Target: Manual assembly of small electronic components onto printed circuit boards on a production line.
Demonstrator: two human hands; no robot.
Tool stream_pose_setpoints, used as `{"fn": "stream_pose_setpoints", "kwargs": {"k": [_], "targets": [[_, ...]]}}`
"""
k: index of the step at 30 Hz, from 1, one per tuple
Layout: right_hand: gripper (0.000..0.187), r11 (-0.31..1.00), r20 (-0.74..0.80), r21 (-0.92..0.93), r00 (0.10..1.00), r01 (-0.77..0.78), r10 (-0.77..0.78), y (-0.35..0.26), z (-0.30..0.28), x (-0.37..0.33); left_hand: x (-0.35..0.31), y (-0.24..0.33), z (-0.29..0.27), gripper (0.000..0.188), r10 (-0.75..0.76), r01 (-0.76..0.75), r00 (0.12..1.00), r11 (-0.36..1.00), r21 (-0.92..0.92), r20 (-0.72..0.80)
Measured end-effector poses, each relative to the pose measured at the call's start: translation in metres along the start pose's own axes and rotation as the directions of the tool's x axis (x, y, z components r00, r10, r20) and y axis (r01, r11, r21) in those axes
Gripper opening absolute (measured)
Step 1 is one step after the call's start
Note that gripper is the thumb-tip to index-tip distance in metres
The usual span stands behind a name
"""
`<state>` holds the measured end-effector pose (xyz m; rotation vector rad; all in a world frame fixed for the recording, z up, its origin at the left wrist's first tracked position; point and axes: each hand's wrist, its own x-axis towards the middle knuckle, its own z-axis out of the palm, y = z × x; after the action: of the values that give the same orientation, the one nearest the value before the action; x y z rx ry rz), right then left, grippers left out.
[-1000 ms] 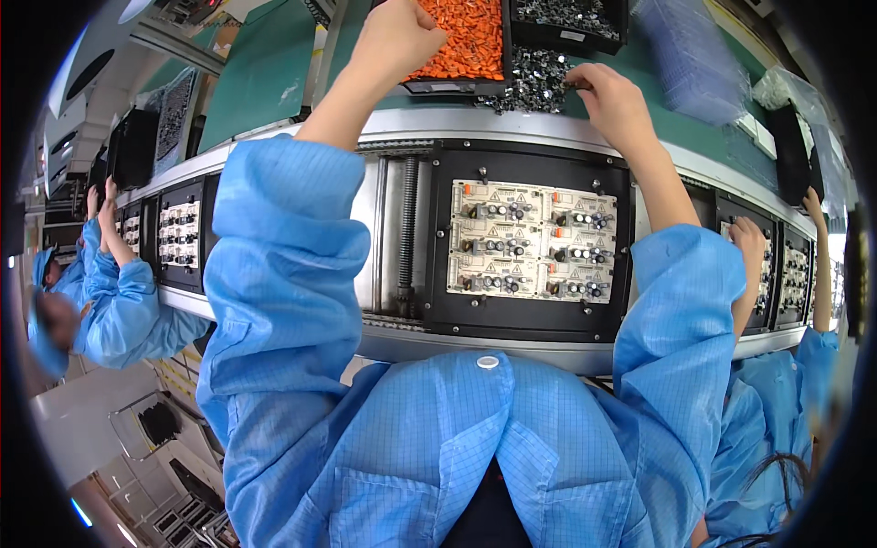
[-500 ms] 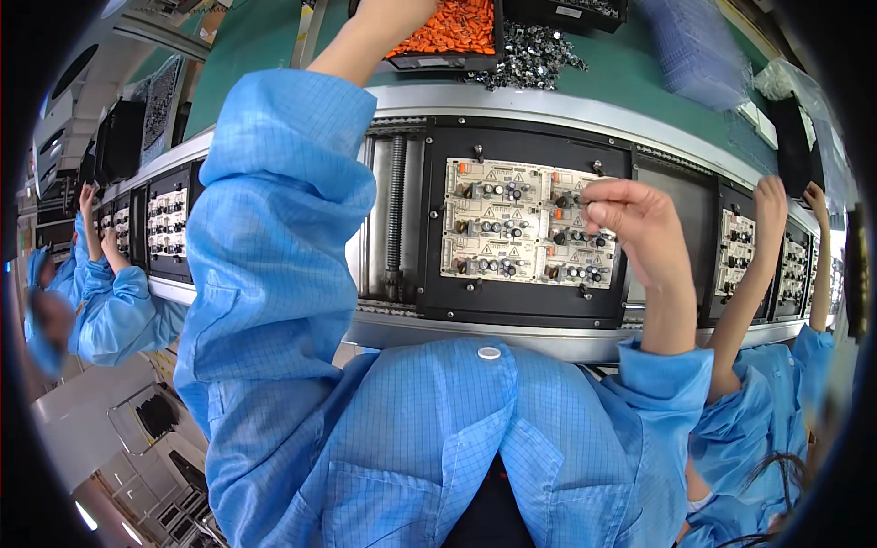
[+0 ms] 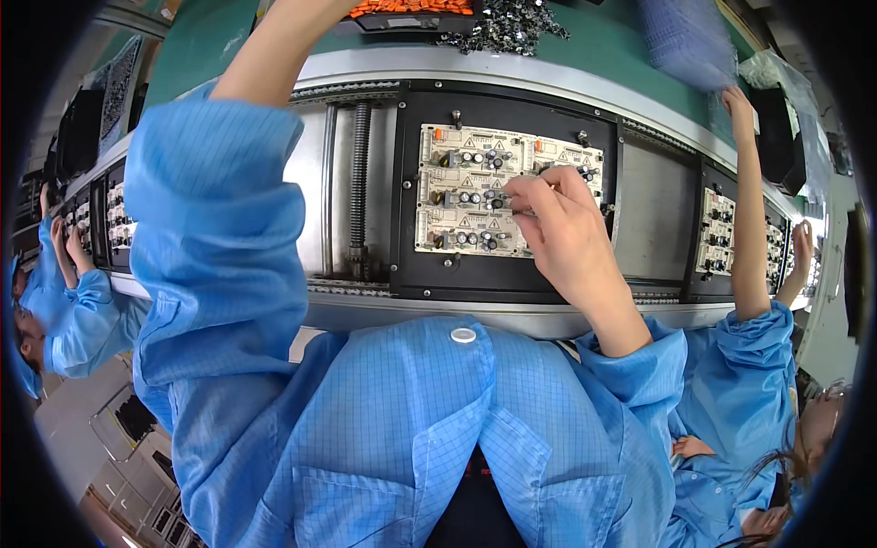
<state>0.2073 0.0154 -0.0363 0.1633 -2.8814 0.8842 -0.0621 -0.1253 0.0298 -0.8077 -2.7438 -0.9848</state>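
My right hand point(image 3: 571, 228) is over a cream panel of circuit boards point(image 3: 470, 224), its thumb and fingertips drawn together near the middle row. Whatever they pinch, if anything, is too small or hidden to make out. The panel carries black and silver cylindrical components and small orange parts point(image 3: 438, 134), and lies in a black carrier frame point(image 3: 512, 281). Fingers and palm cover part of its right half. My left forearm point(image 3: 283, 46) stretches up past the conveyor toward a black bin of orange parts point(image 3: 411, 7). The left hand itself is beyond the upper edge.
Loose shiny dark metal parts point(image 3: 512, 27) lie on the green bench beside the bin. A stack of clear bluish plastic trays point(image 3: 690, 41) stands at the far right. A co-worker's arm point(image 3: 749, 210) reaches over the conveyor at right; more people work at left.
My right hand has moved left and lower over the panel, fingertips now at its middle. The left hand has gone out of the picture at the top. The whole view has shifted.
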Motion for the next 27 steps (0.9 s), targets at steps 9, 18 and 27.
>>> {"fn": "stream_pose_setpoints", "kwargs": {"k": [9, 18, 27], "targets": [[0.036, 0.981, 0.056, -0.182, 0.997, 0.071, -0.062, -0.006, -0.002, -0.002, -0.094, -0.027, 0.021, 0.017, 0.111, -0.049, 0.971, 0.960, -0.277, 0.212], [0.026, 0.981, 0.076, -0.187, 0.996, 0.059, -0.046, 0.001, -0.011, 0.013, -0.171, -0.002, 0.025, 0.015, -0.066, 0.209, 0.895, 0.936, -0.284, 0.441], [0.020, 0.990, -0.201, -0.144, 0.979, -0.006, -0.024, 0.123, -0.025, 0.140, -0.175, 0.005, 0.035, 0.010, 0.104, -0.028, 0.926, 0.978, -0.209, 0.362]]}}
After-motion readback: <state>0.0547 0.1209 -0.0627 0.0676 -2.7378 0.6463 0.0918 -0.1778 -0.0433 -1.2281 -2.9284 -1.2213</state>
